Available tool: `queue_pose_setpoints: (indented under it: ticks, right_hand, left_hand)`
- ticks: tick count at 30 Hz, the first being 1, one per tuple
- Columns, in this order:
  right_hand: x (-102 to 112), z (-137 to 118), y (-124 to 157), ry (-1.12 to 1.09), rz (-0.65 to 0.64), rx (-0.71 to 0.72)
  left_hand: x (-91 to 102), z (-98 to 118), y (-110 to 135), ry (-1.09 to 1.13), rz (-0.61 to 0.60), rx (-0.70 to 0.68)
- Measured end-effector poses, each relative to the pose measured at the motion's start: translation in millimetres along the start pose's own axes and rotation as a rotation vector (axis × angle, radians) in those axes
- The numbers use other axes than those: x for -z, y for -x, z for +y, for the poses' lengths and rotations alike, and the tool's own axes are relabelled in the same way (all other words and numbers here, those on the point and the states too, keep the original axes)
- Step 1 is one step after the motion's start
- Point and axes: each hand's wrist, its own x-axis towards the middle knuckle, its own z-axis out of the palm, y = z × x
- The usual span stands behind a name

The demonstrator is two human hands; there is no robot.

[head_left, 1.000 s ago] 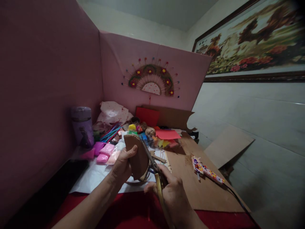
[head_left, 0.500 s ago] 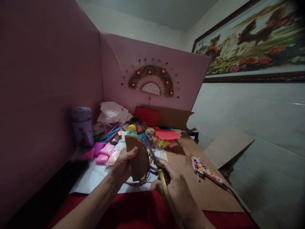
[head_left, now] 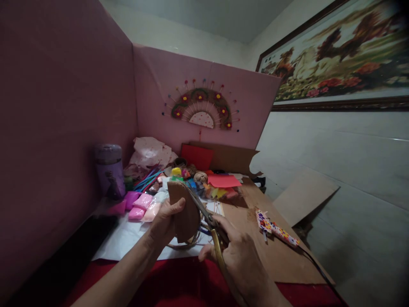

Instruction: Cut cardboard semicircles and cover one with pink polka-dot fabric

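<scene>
At 7 o'clock, the card [head_left: 185, 213] hides most of the left hand's [head_left: 166, 218] fingers. At 5, the right hand [head_left: 236, 251] covers part of the scissors [head_left: 217, 245]; whether the blades touch the card is unclear. The right edge crops the painting [head_left: 335, 64] at 2. At 9, the flask's [head_left: 110, 172] print is blurred. The bottom edge cuts the cord [head_left: 315, 259] at 4.
</scene>
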Motion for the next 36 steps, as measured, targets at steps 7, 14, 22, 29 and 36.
queue_pose_setpoints:
  ticks: [7, 14, 22, 29, 36]
  right_hand:
    - [-0.7, -2.3, -1.9, 0.077, 0.039, 0.036]
    - [-4.2, -3.4, -1.5, 0.105, 0.060, 0.056]
    - [-10.4, 2.6, 0.7, 0.060, 0.019, 0.042]
    - [-2.8, 2.7, -2.9, -0.091, -0.074, 0.011]
    - [6.7, 1.0, -3.3, -0.135, -0.077, -0.025]
  left_hand:
    - [0.3, 0.1, 0.2, -0.002, 0.028, -0.004]
    - [2.6, -0.6, -0.1, -0.021, 0.039, -0.026]
    - [3.6, -2.0, 0.6, -0.008, 0.031, -0.016]
    - [2.9, -1.9, 0.9, -0.031, 0.052, -0.008]
    - [2.1, -3.0, 0.3, -0.061, 0.045, 0.005]
